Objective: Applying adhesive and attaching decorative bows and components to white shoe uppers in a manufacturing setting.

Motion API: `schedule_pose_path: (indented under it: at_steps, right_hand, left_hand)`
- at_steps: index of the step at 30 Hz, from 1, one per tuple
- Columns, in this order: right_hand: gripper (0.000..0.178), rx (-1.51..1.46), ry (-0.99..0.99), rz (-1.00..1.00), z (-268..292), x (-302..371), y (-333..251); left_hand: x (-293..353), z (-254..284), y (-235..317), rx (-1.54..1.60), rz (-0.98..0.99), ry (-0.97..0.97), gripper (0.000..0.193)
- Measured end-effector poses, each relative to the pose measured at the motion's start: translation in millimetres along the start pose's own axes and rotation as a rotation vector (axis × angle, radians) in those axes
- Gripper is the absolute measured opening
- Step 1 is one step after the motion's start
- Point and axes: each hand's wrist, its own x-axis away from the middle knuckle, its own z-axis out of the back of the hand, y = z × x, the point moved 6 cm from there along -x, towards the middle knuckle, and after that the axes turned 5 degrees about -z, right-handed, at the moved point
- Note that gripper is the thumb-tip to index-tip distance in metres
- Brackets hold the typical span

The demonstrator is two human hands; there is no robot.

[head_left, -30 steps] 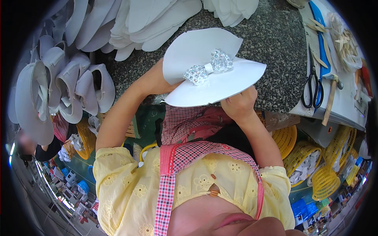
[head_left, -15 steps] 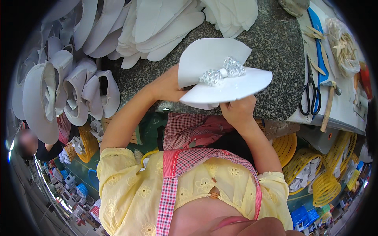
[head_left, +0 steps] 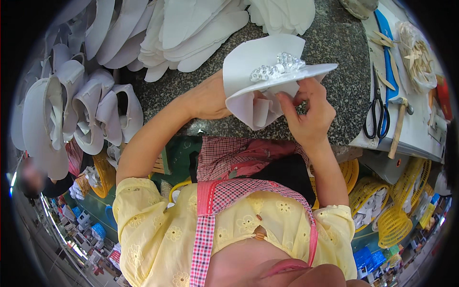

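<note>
Above the front part of the dark speckled stone worktop (head_left: pixel 344 110) I hold a white shoe upper (head_left: pixel 258 52), its flared edges spread. A sparkling, gem-covered bow (head_left: pixel 267 72) sits across its middle. My left hand (head_left: pixel 210 98) grips it from the left, with most of the fingers hidden behind and inside the white material. A fold of white lining shows below, beside a fingertip. My right hand (head_left: pixel 313 112) is at the right underside, thumb and bent fingers closed around the edge there.
White shoe uppers (head_left: pixel 129 112) hang or stand in a cluster at left. White sole-shaped sheets (head_left: pixel 191 33) lie stacked at the back. Right of the worktop are black scissors (head_left: pixel 377 115), a hammer (head_left: pixel 399 126) and a plastic bag (head_left: pixel 416 57). Yellow baskets (head_left: pixel 368 201) stand below.
The upper has tipped so its underside and lining show, and it has shifted slightly up and right. My right hand has moved up and right, from below it to its right edge.
</note>
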Motion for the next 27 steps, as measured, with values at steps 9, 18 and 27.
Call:
schedule_pose_path:
  at_steps: [9,18,27]
  right_hand:
    - [0.017,0.129,-0.113,0.014,3,-5,18]
    - [0.016,0.307,0.059,-0.094,32,-3,35]
    - [0.029,-0.078,-0.768,0.077,-11,19,19]
  left_hand:
    - [-22,4,7,-0.034,-0.042,-0.075,0.034]
    - [-28,3,16,-0.278,-0.142,-0.071,0.04]
    - [22,17,17,-0.052,-0.021,-0.017,0.038]
